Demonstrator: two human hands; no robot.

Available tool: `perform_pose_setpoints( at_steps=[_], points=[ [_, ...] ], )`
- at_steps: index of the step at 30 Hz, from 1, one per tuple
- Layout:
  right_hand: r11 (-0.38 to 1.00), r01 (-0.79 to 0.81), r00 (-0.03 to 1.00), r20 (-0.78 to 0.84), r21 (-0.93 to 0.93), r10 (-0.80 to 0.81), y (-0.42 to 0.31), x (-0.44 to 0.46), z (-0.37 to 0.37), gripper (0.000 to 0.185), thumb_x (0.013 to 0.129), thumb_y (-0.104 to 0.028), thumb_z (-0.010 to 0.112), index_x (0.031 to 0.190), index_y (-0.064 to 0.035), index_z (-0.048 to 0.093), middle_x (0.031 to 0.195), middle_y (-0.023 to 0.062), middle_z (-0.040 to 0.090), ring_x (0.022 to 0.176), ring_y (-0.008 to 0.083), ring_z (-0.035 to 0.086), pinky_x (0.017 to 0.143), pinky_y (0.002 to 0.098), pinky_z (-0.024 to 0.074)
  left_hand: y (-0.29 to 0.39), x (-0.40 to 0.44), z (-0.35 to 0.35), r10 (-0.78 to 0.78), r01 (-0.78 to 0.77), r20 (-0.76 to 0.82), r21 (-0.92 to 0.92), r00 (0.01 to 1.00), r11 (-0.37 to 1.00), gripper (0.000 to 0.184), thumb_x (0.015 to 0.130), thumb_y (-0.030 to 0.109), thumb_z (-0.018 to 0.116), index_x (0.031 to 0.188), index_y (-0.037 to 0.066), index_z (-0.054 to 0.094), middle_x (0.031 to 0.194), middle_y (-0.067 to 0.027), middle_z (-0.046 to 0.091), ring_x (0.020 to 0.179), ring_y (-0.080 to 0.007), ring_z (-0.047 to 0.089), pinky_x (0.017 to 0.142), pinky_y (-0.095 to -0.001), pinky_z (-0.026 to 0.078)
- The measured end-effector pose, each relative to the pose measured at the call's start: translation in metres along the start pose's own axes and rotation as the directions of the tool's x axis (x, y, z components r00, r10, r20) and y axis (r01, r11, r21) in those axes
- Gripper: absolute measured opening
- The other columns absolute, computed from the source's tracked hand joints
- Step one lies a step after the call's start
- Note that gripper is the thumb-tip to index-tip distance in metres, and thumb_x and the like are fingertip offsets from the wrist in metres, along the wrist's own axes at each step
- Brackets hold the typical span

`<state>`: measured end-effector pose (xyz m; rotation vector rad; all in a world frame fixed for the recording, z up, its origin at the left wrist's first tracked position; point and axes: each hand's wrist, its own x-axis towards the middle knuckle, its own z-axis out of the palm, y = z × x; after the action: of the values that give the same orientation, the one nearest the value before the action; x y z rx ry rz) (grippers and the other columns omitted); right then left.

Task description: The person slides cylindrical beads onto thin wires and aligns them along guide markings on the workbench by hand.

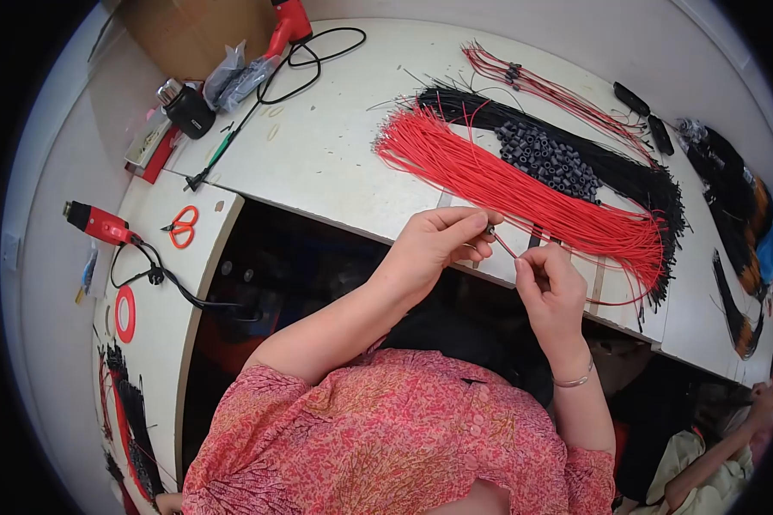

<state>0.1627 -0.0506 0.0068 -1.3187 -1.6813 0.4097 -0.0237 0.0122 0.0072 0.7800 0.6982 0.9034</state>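
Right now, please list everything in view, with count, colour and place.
red wires: one bundle, red, on white table
black wires: one bundle, black, behind red ones
small tubes: many, dark grey, heaped between bundles
other wires: several bunches, mixed colours, table edges
corded tools: two, red, left
cylinder: one, black, left
scissors: one pair, orange, left
tape roll: one, red, left
cardboard box: one, brown, far left
other person's arm: one, bare, lower right
shirt: one, pink, bottom
left hand: one, bare, centre, pinching small dark piece
right hand: one, bare, centre, holding thin wire
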Motion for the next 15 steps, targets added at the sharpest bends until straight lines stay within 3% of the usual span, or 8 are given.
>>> perform_pose_setpoints(
  at_steps=[6,12,13,15],
  points=[
    [0.981,0.104,0.995,0.018,-0.164,-0.102,-0.001,-0.001,-0.006,0.011,0.083,0.004,0.068,0.087,-0.0039,0.061,0.075,0.0038,0.058,0.054,0.0152,0.048,0.051,0.0283,0.0403,-0.006,0.0,0.004,0.066,-0.065,-0.003,0.118,0.998,0.991,0.022,0.098,0.007,0.063,0.117,-0.002,0.069,0.093,-0.0094,0.067,0.073,-0.0112,0.063,0.071,-0.0217,0.053],
    [0.953,0.231,0.973,0.065,-0.196,-0.222,0.002,0.021,0.013,0.011,0.083,0.0,0.069,0.088,-0.0056,0.061,0.075,0.0042,0.059,0.054,0.0175,0.05,0.051,0.0294,0.0412,-0.019,-0.011,-0.002,0.183,-0.169,-0.048,0.206,0.982,0.964,0.026,0.094,0.006,0.067,0.12,0.002,0.068,0.096,-0.0099,0.067,0.08,-0.0157,0.064,0.07,-0.0233,0.052],
    [0.951,0.227,0.973,0.082,-0.212,-0.214,0.006,0.027,0.016,0.011,0.084,-0.001,0.069,0.088,-0.0059,0.061,0.075,0.0041,0.059,0.054,0.018,0.051,0.051,0.0297,0.0417,-0.02,-0.016,-0.013,0.344,-0.294,-0.024,0.464,0.939,0.836,0.03,0.092,0.007,0.068,0.121,0.003,0.067,0.1,-0.0097,0.067,0.085,-0.0172,0.064,0.073,-0.0257,0.051],
    [0.948,0.208,0.976,0.109,-0.24,-0.186,0.012,0.033,0.025,0.01,0.084,-0.003,0.07,0.088,-0.0064,0.06,0.076,0.0041,0.06,0.054,0.0189,0.053,0.052,0.0302,0.0426,-0.021,-0.028,-0.04,0.571,-0.404,0.146,0.843,0.808,0.356,0.038,0.087,0.008,0.072,0.124,0.004,0.064,0.108,-0.0093,0.068,0.093,-0.0202,0.063,0.08,-0.0305,0.05]
  ],
)
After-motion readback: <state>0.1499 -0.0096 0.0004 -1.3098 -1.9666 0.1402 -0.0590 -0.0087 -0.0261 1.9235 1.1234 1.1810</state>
